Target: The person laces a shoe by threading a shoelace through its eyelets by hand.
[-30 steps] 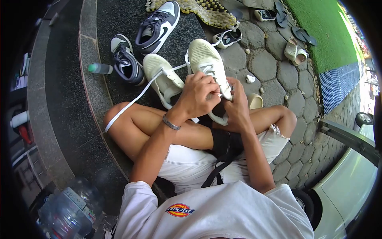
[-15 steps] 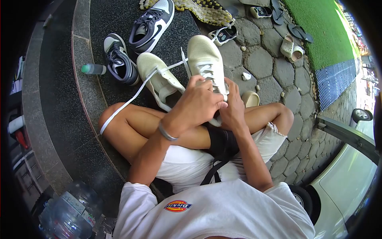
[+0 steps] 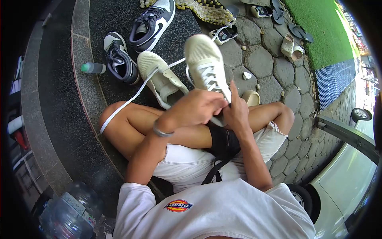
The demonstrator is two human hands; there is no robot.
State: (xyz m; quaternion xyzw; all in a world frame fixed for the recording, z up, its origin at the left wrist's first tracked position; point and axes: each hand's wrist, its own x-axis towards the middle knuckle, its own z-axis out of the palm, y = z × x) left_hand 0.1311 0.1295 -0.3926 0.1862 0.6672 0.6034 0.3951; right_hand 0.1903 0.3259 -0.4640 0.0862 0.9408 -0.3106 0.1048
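The cream mesh shoe [image 3: 203,53] with white laces is held toe up above the crossed legs. My left hand [image 3: 195,109], with a band at its wrist, is closed at the lower end of the lacing; what its fingertips pinch is too small to tell. My right hand [image 3: 237,109] grips the shoe's right side near the opening, one finger pointing up along it. The second cream shoe [image 3: 159,77] lies to the left on the dark step, its opening near my left wrist. A long white lace [image 3: 129,104] runs from it over the left knee.
Two grey-and-white sneakers [image 3: 152,26] and a green-capped bottle [image 3: 93,68] stand on the dark step. Clogs [image 3: 287,47] and flip-flops lie on the stone paving [image 3: 260,59]. Large clear bottles [image 3: 65,217] are at lower left, a car [image 3: 342,191] at right.
My left hand has moved down from the lace rows to the lower end of the lacing. The view has shifted slightly. My right hand stays on the shoe.
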